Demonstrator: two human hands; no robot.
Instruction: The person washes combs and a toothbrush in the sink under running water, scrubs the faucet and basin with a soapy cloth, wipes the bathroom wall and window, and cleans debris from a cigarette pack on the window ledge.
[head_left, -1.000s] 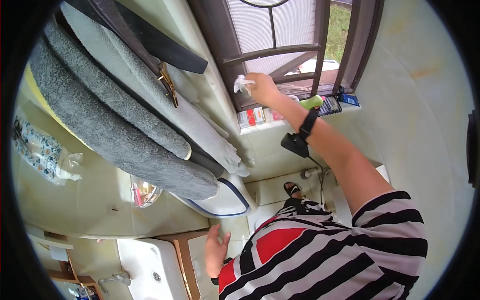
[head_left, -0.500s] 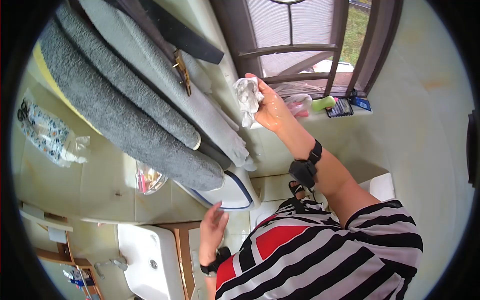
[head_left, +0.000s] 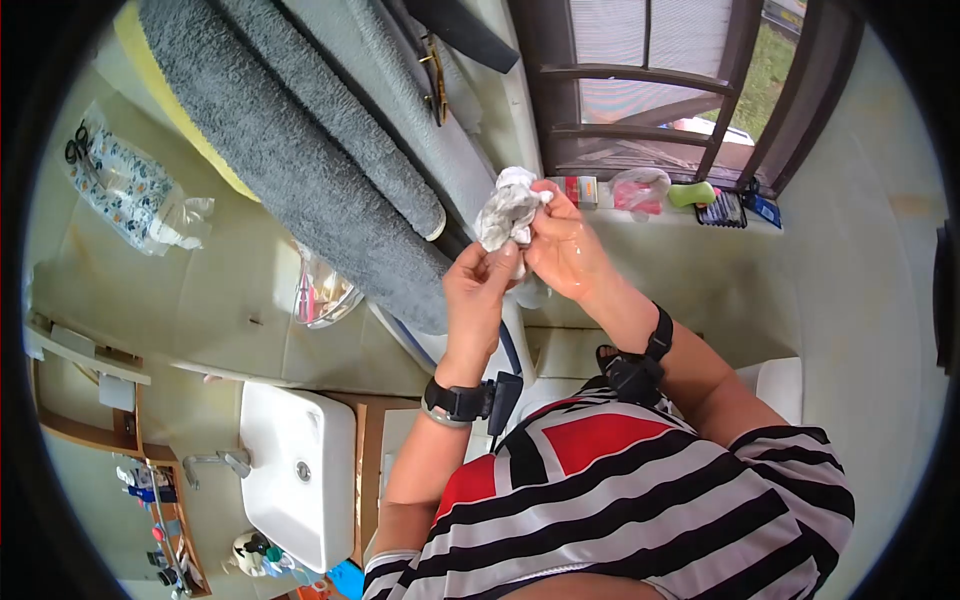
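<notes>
A small crumpled greyish-white cloth [head_left: 508, 215] is held up in front of me between both hands. My right hand [head_left: 568, 248] grips its right side, the fingers curled round it and the palm wet and shiny. From below, my left hand [head_left: 480, 290] pinches the cloth's lower edge between thumb and fingers. Some of the cloth hides behind the fingers, and its exact kind is hard to make out. Just left of the hands hang thick grey towels [head_left: 300, 180].
A window [head_left: 640, 100] stands ahead; its sill bears a green bottle [head_left: 690, 194], a pink-and-white plastic bag [head_left: 640, 190] and a small box [head_left: 580, 191]. At lower left are a white sink [head_left: 290, 450] with a tap [head_left: 225, 460] and a wooden shelf [head_left: 140, 440].
My left hand has risen from below and taken hold of the cloth's lower edge. My right hand, which held it alone, has moved slightly right and down in view. The view has shifted.
</notes>
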